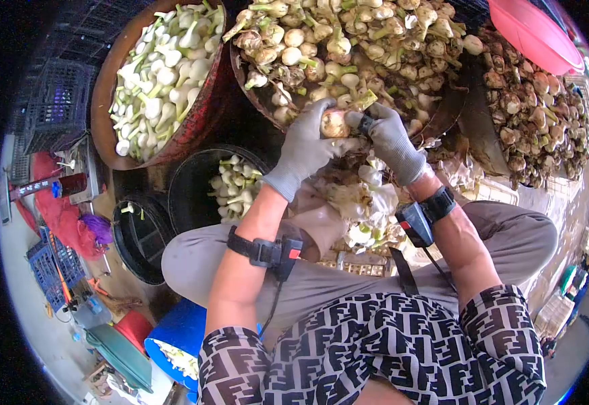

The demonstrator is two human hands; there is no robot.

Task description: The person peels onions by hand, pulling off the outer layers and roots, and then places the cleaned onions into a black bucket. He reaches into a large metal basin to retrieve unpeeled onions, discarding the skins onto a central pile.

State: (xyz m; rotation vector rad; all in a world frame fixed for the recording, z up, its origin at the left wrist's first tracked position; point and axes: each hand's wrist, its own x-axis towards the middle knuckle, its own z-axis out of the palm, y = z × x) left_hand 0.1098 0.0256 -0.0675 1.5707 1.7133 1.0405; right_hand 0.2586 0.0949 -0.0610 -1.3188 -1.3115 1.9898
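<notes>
My left hand point(308, 145), in a grey glove, is closed around a garlic bulb point(335, 124) with brownish skin and a short green stem point(363, 101). Against the bulb's right side, my gloved right hand point(397, 142) has its fingers curled. A small dark object point(365, 124) shows by the right thumb; its kind cannot be made out. Both hands are just in front of a large tub point(257, 94) heaped with unpeeled garlic point(348, 50). Below them lie loose garlic skins point(365, 199) and trimmings.
Peeled white garlic point(166, 71) fills a reddish drum point(102, 101) at the upper left. More peeled bulbs lie in a black bucket point(186, 185). Dirty garlic point(537, 115) is piled on the right, below a pink basin point(537, 34). A blue bucket point(173, 324) stands at the lower left.
</notes>
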